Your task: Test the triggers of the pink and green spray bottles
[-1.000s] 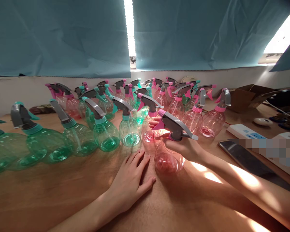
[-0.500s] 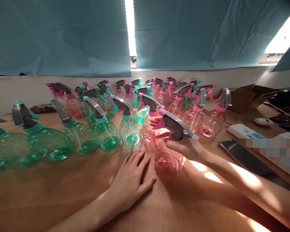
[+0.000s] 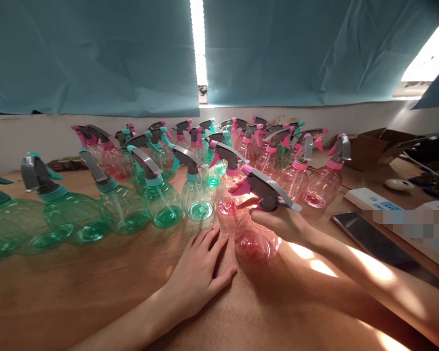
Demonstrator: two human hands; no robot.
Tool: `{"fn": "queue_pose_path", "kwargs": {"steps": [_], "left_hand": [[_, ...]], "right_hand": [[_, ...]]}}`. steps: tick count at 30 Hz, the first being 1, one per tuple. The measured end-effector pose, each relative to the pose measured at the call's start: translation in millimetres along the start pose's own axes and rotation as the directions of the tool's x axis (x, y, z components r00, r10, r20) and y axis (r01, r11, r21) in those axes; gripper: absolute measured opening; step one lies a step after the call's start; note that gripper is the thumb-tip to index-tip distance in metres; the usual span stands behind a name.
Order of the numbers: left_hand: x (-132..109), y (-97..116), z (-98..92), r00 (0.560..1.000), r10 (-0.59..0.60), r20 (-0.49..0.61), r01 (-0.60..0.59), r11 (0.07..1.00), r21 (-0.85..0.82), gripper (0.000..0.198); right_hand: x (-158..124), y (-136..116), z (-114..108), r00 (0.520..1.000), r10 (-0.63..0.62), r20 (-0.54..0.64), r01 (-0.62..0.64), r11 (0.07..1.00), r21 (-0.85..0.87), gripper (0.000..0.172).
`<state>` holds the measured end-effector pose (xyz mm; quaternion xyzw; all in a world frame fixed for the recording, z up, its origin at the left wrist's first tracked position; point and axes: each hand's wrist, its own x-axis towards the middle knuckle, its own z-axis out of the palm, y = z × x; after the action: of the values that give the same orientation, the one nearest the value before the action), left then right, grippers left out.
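Observation:
My right hand (image 3: 278, 222) is around the neck of a clear pink spray bottle (image 3: 256, 243), just under its grey and pink trigger head. Some of its fingers reach out past the neck on the far side, partly hidden by the trigger. The bottle's base appears to rest on the wooden table (image 3: 106, 292). To the left of it, my left hand (image 3: 201, 273) lies flat on the tabletop, fingers spread, holding nothing. Just beyond my hands stand another pink spray bottle (image 3: 227, 197) and a green spray bottle (image 3: 198, 202).
A row of green spray bottles (image 3: 163, 207) runs left, with several pink and green ones behind. On the right lie a dark phone (image 3: 380, 248), a white power strip (image 3: 369, 200), a white mouse (image 3: 398, 185) and an open cardboard box (image 3: 373, 148). Blue curtain (image 3: 95, 53) hangs behind.
The fingers of my right hand beyond the bottle neck have shifted slightly. My left hand and the bottles keep their places.

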<state>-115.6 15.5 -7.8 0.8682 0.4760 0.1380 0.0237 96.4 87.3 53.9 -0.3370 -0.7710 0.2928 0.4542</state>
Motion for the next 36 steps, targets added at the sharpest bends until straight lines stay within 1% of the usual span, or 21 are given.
{"fn": "queue_pose_path", "kwargs": {"steps": [3,5,9,11,15,19,21,24,25,27,28,30,33,36], "left_hand": [[0,0,-0.3,1.0,0.001,0.003,-0.001,1.0,-0.004,0.058],[0,-1,-0.3,1.0,0.001,0.002,-0.001,1.0,-0.008,0.058],[0,-1,-0.9,1.0,0.0,0.007,0.0,1.0,-0.006,0.059],[0,-1,-1.6,1.0,-0.001,0.011,0.001,1.0,0.0,0.059],[1,0,-2.5,1.0,0.0,0.018,0.0,1.0,0.009,0.058],[1,0,-1.7,1.0,-0.006,0.021,0.005,1.0,0.018,0.058],[1,0,-0.9,1.0,-0.006,0.023,0.006,1.0,0.021,0.058],[1,0,0.0,1.0,-0.004,0.025,0.004,1.0,0.026,0.058],[0,-1,0.3,1.0,-0.004,0.024,0.003,1.0,0.026,0.059],[0,-1,0.8,1.0,-0.004,0.023,0.004,1.0,0.023,0.059],[0,-1,1.0,1.0,-0.005,0.021,0.005,1.0,0.02,0.059],[0,-2,1.2,1.0,-0.005,0.016,0.004,1.0,0.008,0.059],[0,-2,0.9,1.0,-0.003,0.003,0.003,1.0,-0.008,0.058],[1,-1,0.5,1.0,-0.006,0.006,0.006,1.0,-0.011,0.058]], "right_hand": [[1,-4,0,1.0,0.0,0.012,0.0,1.0,0.0,0.014],[1,-8,-1,0.999,0.025,0.028,-0.025,1.0,-0.004,0.009],[1,-16,-3,0.982,0.172,0.077,-0.169,0.985,-0.043,0.025],[0,-19,-4,0.973,0.202,0.108,-0.197,0.979,-0.05,0.028],[-1,-22,-6,0.976,0.173,0.132,-0.174,0.985,-0.008,0.027],[1,-16,-7,0.987,0.124,0.1,-0.132,0.988,0.074,0.026],[1,-11,-6,0.992,0.093,0.089,-0.1,0.992,0.072,0.028],[1,-5,-4,0.993,0.081,0.081,-0.085,0.995,0.045,0.029],[1,-4,-3,0.995,0.068,0.067,-0.071,0.997,0.043,0.026],[1,-3,-2,0.999,0.033,0.038,-0.035,0.998,0.049,0.015],[0,-3,-2,0.999,0.02,0.029,-0.022,0.998,0.051,0.013],[0,-2,-1,0.999,0.02,0.028,-0.021,0.999,0.049,0.029],[-1,0,-1,0.998,0.05,0.049,-0.053,0.998,0.045,0.052],[-1,1,-1,0.997,0.052,0.058,-0.056,0.997,0.062,0.063]]}}
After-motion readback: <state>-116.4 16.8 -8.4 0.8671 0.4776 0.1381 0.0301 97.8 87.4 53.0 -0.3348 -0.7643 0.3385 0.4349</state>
